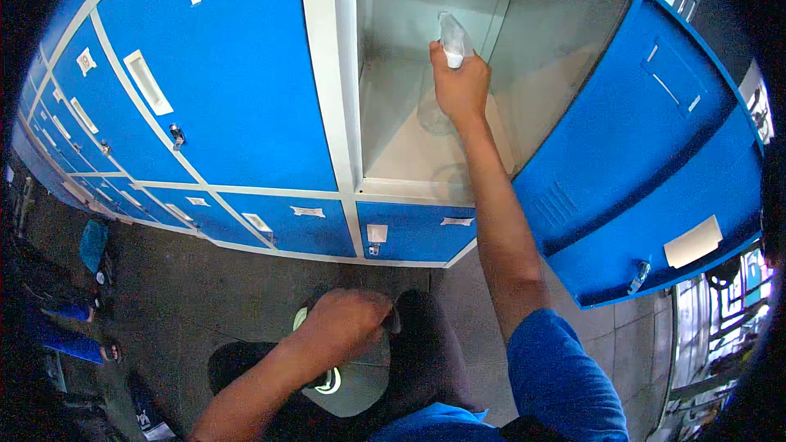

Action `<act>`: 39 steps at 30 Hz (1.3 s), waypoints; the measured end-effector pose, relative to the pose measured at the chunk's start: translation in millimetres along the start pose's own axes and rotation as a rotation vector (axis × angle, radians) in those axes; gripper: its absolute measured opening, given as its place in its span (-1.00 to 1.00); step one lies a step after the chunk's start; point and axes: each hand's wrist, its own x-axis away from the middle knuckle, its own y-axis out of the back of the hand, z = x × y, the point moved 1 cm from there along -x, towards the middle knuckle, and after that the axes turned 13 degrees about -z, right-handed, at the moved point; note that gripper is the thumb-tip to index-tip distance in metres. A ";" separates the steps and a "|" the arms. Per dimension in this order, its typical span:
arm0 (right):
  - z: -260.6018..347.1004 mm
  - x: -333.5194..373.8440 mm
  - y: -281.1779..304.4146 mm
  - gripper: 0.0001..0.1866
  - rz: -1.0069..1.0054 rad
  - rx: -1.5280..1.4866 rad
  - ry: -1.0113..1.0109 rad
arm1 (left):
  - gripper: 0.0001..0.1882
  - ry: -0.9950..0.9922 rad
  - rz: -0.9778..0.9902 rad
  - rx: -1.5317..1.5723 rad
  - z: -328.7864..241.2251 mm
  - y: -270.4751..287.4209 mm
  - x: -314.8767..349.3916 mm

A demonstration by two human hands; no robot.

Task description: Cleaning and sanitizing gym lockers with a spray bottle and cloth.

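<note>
My right hand (463, 86) reaches into an open locker compartment (401, 0). It is closed around what looks like a spray bottle (452, 39), with a white and clear head showing above my fist. The bottle's see-through body is faint and blurred below the hand. Low over my lap, my left hand (344, 326) is curled closed. A small dark bit shows by its fingers, too blurred to name. The blue locker door (647, 139) is swung wide to the right of my right arm, with a latch (639, 276) near its lower edge.
Closed blue lockers (221, 74) with pale frames run off to the left. A smaller closed locker (417, 229) is under the open compartment. Another person's feet (106, 352) and a blue bag (93, 244) are at the far left, on the dark tiled floor (180, 286).
</note>
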 end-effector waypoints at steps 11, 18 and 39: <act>3.7 2.2 3.3 -0.62 0.003 0.137 -0.057 | -0.82 -0.026 -0.057 0.050 -0.2 -6.4 5.2; -5.2 5.6 20.0 -0.59 0.213 -0.332 -0.111 | -0.78 -0.009 -0.019 0.075 -0.3 1.9 1.4; 1.6 28.7 40.1 -0.80 0.596 -0.808 -0.164 | -0.77 0.147 0.070 -0.030 3.7 13.1 -5.7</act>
